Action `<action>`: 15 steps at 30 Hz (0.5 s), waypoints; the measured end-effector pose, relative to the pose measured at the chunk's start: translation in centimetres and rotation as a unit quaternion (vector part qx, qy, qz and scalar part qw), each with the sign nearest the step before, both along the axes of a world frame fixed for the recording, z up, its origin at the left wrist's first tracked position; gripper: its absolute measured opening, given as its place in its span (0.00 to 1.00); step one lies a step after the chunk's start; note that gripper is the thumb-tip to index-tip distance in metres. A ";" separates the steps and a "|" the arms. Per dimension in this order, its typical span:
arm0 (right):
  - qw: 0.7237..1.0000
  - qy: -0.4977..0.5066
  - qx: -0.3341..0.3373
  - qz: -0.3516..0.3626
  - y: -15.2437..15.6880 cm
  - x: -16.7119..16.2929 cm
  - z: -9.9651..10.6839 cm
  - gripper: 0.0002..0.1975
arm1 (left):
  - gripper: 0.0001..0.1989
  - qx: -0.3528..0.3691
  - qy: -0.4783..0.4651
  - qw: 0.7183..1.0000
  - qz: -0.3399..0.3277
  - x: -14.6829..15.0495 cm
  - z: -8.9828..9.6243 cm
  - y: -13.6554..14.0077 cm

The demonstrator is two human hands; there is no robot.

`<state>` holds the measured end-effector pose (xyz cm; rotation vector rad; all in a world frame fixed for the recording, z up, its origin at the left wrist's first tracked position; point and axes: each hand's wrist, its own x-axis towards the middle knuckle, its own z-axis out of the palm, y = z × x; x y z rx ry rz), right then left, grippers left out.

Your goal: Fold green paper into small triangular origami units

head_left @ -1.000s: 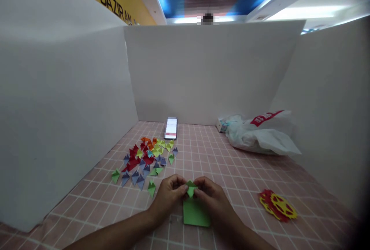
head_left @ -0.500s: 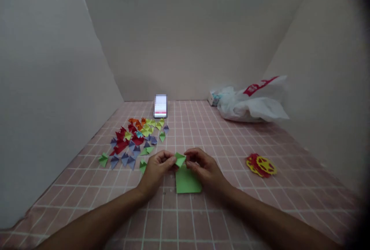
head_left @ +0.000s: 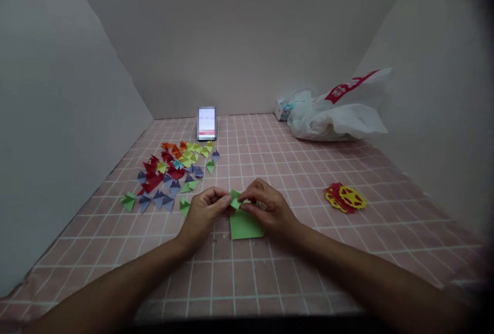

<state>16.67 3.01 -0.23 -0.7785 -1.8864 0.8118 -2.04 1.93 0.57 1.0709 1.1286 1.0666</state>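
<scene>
Two hands [head_left: 201,215] [head_left: 273,209]; one held paper [head_left: 235,199]; one phone [head_left: 207,123]; one bag [head_left: 335,118]

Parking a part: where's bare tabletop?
Bare: checked tabletop between the phone and white plastic bag, and between the right hand and the red-and-yellow cutouts. Crowded: left, under folded paper pieces; centre, around the flat green paper.

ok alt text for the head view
Left hand and right hand hold a small folded green paper near a flat green sheet on a pink gridded table. Colourful folded papers lie left; a phone and white bag are farther back.
</scene>
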 end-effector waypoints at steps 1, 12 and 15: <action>1.000 0.000 -0.006 0.000 0.0 0.0 0.0 0.06 | 0.10 0.005 0.005 1.000 0.000 0.0 0.1 0.0; 0.998 0.031 -0.046 -0.007 -0.4 -0.2 0.2 0.06 | 0.09 0.019 -0.004 1.000 -0.008 0.1 0.0 0.0; 0.999 0.019 -0.027 0.001 -0.4 -0.1 0.1 0.06 | 0.10 0.010 -0.016 1.000 -0.004 0.0 -0.3 -0.1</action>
